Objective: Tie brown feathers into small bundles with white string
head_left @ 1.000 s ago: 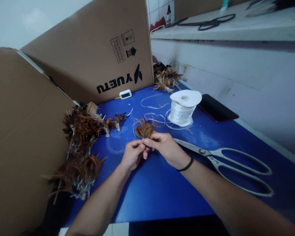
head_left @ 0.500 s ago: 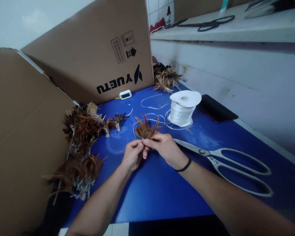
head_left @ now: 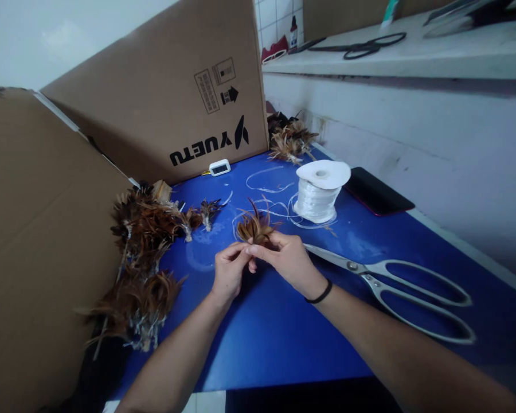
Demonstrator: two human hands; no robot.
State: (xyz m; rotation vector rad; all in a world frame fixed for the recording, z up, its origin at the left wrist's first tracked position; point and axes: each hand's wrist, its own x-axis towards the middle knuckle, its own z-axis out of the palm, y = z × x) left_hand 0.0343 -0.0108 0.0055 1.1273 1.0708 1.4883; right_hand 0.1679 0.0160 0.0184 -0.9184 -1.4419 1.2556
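A small bunch of brown feathers (head_left: pixel 254 227) fans upward between my two hands, over the middle of the blue table (head_left: pixel 275 327). My left hand (head_left: pixel 231 269) is closed, its thumb and fingers pinched at the base of the bunch. From the other side, my right hand (head_left: pixel 290 261) pinches the same base, fingertips touching the left ones. The feather ends are hidden behind my fingers. Clear cord (head_left: pixel 279 205) lies in loops just beyond, running to a white spool (head_left: pixel 321 192). To the right of my right hand lie large metal scissors (head_left: pixel 382 275).
Tied feather bunches (head_left: pixel 146 229) are heaped along the left side, and more feathers (head_left: pixel 290 140) lie at the back. A cardboard box (head_left: pixel 155 92) stands behind, with a small digital timer (head_left: pixel 219 167) before it. A phone (head_left: pixel 378 191) lies by the wall; a shelf (head_left: pixel 413 57) holds dark scissors.
My fingers have shifted slightly around the base of the feather bunch, and the feathers have turned a little. The spool, scissors and heaps stay where they were.
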